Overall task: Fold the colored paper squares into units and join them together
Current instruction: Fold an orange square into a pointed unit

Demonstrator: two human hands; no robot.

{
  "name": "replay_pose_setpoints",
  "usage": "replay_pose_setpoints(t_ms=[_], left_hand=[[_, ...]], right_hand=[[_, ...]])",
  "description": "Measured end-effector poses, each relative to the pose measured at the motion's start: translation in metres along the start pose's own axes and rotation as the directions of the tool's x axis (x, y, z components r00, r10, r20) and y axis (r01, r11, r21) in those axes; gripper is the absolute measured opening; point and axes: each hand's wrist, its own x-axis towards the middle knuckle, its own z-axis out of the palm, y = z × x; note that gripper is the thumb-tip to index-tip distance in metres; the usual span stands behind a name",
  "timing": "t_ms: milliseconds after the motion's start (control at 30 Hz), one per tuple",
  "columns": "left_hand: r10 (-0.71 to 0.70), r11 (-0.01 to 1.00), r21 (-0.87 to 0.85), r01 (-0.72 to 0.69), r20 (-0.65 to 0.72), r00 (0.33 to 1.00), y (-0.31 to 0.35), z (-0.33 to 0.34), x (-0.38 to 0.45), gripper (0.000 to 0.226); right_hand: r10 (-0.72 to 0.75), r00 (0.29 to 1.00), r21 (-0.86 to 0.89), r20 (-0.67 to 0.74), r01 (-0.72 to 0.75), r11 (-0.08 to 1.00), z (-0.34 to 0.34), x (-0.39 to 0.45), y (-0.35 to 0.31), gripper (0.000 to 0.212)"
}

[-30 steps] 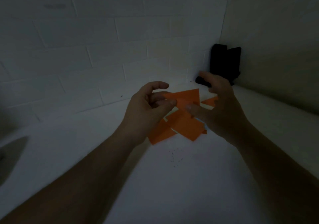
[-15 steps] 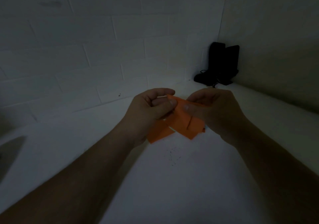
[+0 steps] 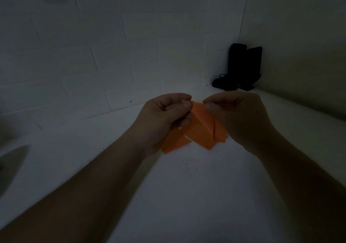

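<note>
A folded orange paper unit hangs between my two hands above the white surface. My left hand pinches its upper left corner between thumb and curled fingers. My right hand pinches its upper right edge, fingers curled over it. A crease runs down the held piece. Below it, another orange paper piece pokes out under my left hand, and I cannot tell whether it lies on the surface or joins the held piece. The scene is dim.
A black object with a cord stands in the far right corner against the tiled wall. Small dark specks dot the white surface just in front of the paper. A dark shape lies at the left edge.
My right hand went from spread above the papers to pinching the orange piece. Both hands lifted it and drew closer to me. The orange scrap at the far right is now hidden.
</note>
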Motion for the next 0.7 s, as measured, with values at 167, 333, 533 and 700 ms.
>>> replay_pose_setpoints(t_ms=[167,333,533,700], left_hand=[[0.037,0.999,0.038,-0.036,-0.023,0.999,-0.002,0.000,0.001,0.014],[0.097,0.983,0.163,-0.090,-0.033,0.995,-0.002,-0.001,0.001,0.015],[0.120,0.963,0.249,-0.107,-0.036,0.992,0.002,-0.006,0.000,0.014],[0.124,0.967,0.231,-0.105,-0.068,0.990,0.003,-0.010,0.002,0.014]], right_hand=[[-0.068,0.998,-0.092,-0.004,0.068,0.993,-0.001,-0.001,-0.003,0.025],[-0.082,0.996,-0.183,-0.019,0.077,0.980,0.000,-0.001,0.000,0.020],[-0.102,0.995,-0.270,-0.004,0.097,0.958,-0.002,0.000,0.002,0.012],[-0.120,0.992,-0.307,-0.027,0.106,0.946,-0.003,0.000,0.003,0.011]])
